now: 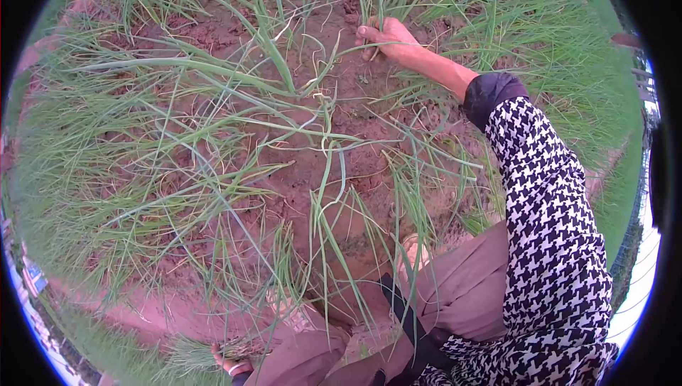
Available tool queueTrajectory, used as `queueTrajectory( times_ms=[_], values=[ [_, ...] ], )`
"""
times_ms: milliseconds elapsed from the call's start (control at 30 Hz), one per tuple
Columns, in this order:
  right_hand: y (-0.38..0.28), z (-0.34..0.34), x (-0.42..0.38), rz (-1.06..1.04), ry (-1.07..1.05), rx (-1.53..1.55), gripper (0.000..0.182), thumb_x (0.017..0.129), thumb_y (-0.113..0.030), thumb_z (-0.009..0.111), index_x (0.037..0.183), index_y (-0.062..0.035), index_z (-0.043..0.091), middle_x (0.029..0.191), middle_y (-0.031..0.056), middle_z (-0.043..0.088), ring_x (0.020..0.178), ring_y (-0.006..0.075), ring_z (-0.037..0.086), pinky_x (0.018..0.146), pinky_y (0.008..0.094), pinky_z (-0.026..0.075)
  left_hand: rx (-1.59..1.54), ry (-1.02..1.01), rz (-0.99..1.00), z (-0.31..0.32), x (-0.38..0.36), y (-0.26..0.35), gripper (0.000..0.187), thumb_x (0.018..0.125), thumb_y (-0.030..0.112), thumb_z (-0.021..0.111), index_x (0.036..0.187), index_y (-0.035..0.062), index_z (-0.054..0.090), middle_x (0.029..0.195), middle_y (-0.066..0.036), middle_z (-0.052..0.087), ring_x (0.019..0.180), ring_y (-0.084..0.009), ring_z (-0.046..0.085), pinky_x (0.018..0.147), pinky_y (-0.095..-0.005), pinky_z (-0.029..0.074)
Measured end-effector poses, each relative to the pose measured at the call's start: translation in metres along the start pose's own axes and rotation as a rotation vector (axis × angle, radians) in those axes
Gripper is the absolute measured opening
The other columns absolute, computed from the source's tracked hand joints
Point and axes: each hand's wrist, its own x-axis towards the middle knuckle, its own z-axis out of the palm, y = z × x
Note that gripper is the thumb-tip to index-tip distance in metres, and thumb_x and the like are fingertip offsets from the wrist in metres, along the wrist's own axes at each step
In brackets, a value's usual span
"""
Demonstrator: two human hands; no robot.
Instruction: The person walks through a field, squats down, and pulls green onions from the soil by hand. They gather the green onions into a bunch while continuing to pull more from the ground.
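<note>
My right hand (387, 38) reaches out to the upper right, its fingers closed round the base of some thin green onion shoots (380, 2) close to the wet soil. Low at the left, beside my knee, my left hand (226, 361) is partly hidden by my leg. Its fingers are wrapped about a bunch of thin green onion seedlings (195, 354) whose leaves point left. A large onion plant (273, 59) with thick, pale green leaves stands left of my right hand, some leaves bent outward.
Muddy brown soil (355, 223) lies between my feet and my right hand. Dense green shoots (92, 144) spread on the left, with more shoots (547, 38) on the right. A bare earth strip (142, 311) crosses the lower left. A dark strap (408, 318) hangs by my legs.
</note>
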Motion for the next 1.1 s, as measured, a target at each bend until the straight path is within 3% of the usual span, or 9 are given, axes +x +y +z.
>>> queueTrajectory(
  times_ms=[167,300,333,433,567,700,867,1000,1100],
  values=[
    [-0.003,0.071,-0.030,0.069,-0.410,-0.184,0.020,0.085,-0.021,0.059,0.085,-0.0010,0.059,0.072,0.0054,0.061,0.057,0.0124,0.059,0.050,0.0266,0.047,-0.074,-0.022,-0.037,-0.009,0.002,0.010,0.046,0.072,0.046,0.063,0.104,0.0133,0.055,0.100,-0.007,0.056,0.087,-0.0279,0.055,0.072,-0.0482,0.048],
    [-0.026,0.110,-0.028,-0.092,-0.547,-0.273,0.021,0.078,-0.023,0.067,0.081,-0.0022,0.064,0.068,0.0036,0.060,0.055,0.0092,0.054,0.047,0.0267,0.044,-0.115,-0.038,-0.040,-0.027,0.001,0.011,0.046,0.072,0.045,0.063,0.104,0.0133,0.055,0.101,-0.007,0.056,0.087,-0.0279,0.055,0.072,-0.0490,0.048],
    [-0.043,0.106,-0.045,0.135,-0.579,-0.324,0.023,0.075,-0.024,0.070,0.082,-0.0034,0.066,0.067,0.0020,0.060,0.056,0.0094,0.052,0.049,0.0257,0.044,-0.125,-0.042,-0.041,-0.033,0.002,0.009,0.046,0.072,0.045,0.063,0.104,0.0133,0.055,0.101,-0.007,0.056,0.087,-0.0279,0.055,0.072,-0.0492,0.048],
    [-0.029,0.100,-0.057,0.026,-0.658,-0.373,0.025,0.073,-0.019,0.071,0.091,-0.0030,0.062,0.076,0.0013,0.060,0.066,0.0086,0.055,0.056,0.0249,0.045,-0.155,-0.050,-0.050,-0.056,0.007,0.007,0.046,0.072,0.045,0.064,0.104,0.0133,0.055,0.102,-0.007,0.056,0.087,-0.0280,0.055,0.073,-0.0497,0.048],
    [-0.024,0.095,-0.071,0.020,-0.621,-0.378,0.027,0.072,-0.014,0.072,0.096,-0.0045,0.063,0.077,0.0005,0.061,0.068,0.0079,0.055,0.058,0.0234,0.046,-0.157,-0.068,-0.030,-0.063,-0.006,0.011,0.045,0.072,0.044,0.064,0.104,0.0133,0.055,0.102,-0.007,0.056,0.088,-0.0278,0.055,0.074,-0.0510,0.048],
    [-0.022,0.104,-0.069,-0.164,-0.510,-0.547,0.026,0.077,-0.030,0.069,0.088,-0.0070,0.066,0.071,0.0045,0.061,0.069,0.0119,0.055,0.062,0.0322,0.046,-0.146,-0.029,-0.046,-0.048,-0.009,0.017,0.044,0.072,0.043,0.065,0.103,0.0138,0.055,0.102,-0.007,0.056,0.088,-0.0274,0.054,0.077,-0.0531,0.047],
    [-0.031,0.150,-0.049,-0.411,-0.457,-0.612,0.029,0.083,-0.034,0.060,0.092,-0.0066,0.065,0.078,0.0129,0.064,0.074,0.0251,0.061,0.069,0.0370,0.048,-0.183,-0.025,-0.057,-0.043,0.018,0.016,0.035,0.072,0.041,0.065,0.094,0.0155,0.057,0.093,-0.003,0.058,0.083,-0.0256,0.055,0.074,-0.0521,0.048],
    [-0.018,0.198,-0.034,-0.601,-0.567,-0.497,0.029,0.086,-0.030,0.055,0.099,-0.0051,0.062,0.082,0.0095,0.066,0.073,0.0212,0.061,0.071,0.0341,0.048,-0.147,-0.026,-0.060,-0.036,0.031,0.038,0.030,0.072,0.040,0.067,0.088,0.0170,0.058,0.085,-0.001,0.059,0.079,-0.0246,0.056,0.071,-0.0502,0.048],
    [-0.029,0.215,-0.023,-0.128,-0.512,-0.363,0.029,0.089,-0.028,0.049,0.099,-0.0042,0.061,0.080,0.0064,0.066,0.070,0.0156,0.058,0.068,0.0321,0.047,-0.138,-0.002,-0.064,-0.040,0.046,0.046,0.029,0.072,0.040,0.067,0.088,0.0177,0.058,0.085,-0.001,0.059,0.079,-0.0243,0.057,0.071,-0.0493,0.048]
  ],
)
